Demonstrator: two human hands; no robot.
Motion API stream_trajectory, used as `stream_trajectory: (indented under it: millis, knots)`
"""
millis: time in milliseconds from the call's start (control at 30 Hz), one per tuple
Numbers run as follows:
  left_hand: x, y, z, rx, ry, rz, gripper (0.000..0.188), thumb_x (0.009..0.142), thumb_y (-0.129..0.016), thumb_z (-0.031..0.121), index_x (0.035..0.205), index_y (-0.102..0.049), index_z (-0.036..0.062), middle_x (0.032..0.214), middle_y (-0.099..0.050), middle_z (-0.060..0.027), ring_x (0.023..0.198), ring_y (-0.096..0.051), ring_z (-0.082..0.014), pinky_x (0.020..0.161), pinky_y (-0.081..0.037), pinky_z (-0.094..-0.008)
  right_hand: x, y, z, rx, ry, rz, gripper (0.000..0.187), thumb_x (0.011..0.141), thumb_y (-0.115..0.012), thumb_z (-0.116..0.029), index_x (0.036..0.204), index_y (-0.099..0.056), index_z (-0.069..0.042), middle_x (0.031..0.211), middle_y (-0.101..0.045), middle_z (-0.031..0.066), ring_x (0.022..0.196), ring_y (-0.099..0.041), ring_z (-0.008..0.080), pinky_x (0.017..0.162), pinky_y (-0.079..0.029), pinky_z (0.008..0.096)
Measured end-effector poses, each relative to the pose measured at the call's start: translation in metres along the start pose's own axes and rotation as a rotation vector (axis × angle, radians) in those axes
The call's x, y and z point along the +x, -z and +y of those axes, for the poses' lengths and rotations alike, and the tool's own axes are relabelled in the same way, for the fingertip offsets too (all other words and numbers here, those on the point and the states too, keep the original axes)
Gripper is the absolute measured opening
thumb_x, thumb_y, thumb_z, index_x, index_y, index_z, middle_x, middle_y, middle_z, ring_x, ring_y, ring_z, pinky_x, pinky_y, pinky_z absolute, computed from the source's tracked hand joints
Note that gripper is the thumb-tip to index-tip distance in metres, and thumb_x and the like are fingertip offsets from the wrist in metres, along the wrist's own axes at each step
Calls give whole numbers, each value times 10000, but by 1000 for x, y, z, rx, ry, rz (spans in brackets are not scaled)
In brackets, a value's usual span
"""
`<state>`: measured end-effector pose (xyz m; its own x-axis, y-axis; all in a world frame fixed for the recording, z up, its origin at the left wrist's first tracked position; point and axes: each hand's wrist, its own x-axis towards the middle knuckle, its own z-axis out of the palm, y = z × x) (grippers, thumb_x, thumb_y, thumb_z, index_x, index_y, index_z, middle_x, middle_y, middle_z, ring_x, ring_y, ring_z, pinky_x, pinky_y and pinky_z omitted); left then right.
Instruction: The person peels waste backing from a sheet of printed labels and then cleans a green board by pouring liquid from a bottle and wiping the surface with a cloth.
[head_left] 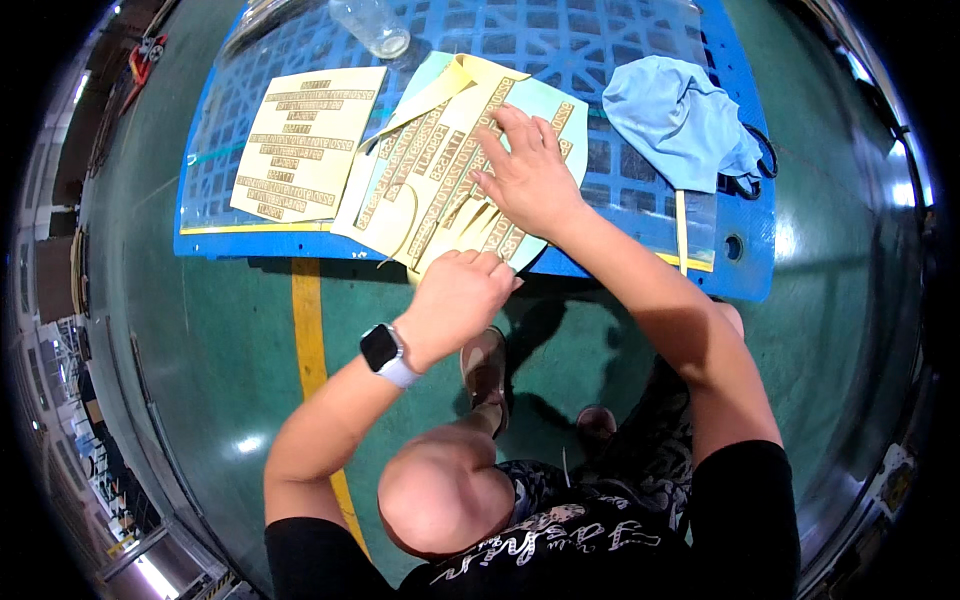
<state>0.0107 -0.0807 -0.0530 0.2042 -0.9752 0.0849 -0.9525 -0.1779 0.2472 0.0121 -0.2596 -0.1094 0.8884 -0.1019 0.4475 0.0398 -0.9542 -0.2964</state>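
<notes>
As I rest the right hand [535,180] spread on the yellow lettered sheet [450,150], whose rows slant away rightward across the bench [230,243], the left hand [460,300] curls separately at its near edge, gripping I cannot tell what.

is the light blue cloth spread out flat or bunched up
Bunched up: the light blue cloth lies in a rumpled heap, with creases and folds across it, right of the right hand.

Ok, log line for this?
left hand: at pale-yellow printed sheet, near edge | right hand: spread on sheet | beside: crumpled light-blue cloth
</notes>
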Motion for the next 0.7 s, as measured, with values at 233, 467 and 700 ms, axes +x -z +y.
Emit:
stream_trajectory:
  millis: [233, 467, 700]
  knots:
    - [-53, 48, 6, -70, -3, -88, 223, 808, -646, 141, 694, -473, 60, 620, -486, -89, 564, -534, -287, 526, -443, -399, -3, -5, 3, 7, 6, -39, 448, 930, -520, -339, 1302, -457, -97, 1396, -351, 190, 1369, -261, 337, 1099, -191, 573]
    - [-168, 96, 4, -98, 309, -117, 230, 762, -662, 59, 687, -445, 48, 637, -450, -111, 589, -500, -309, 531, -397, -415, -5, -4, 5, 18, -13, -63, 453, 928, -522, -351, 1296, -461, -95, 1394, -345, 183, 1372, -255, 339, 1114, -180, 548]
    - [-200, 84, -56, -84, 560, 7, 201, 834, -604, 54, 699, -462, 11, 686, -460, -141, 667, -490, -343, 602, -385, -419, -2, 1, 1, 107, 41, 11, 437, 882, -603, -263, 1244, -486, -48, 1302, -400, 162, 1283, -349, 348, 1076, -272, 497]
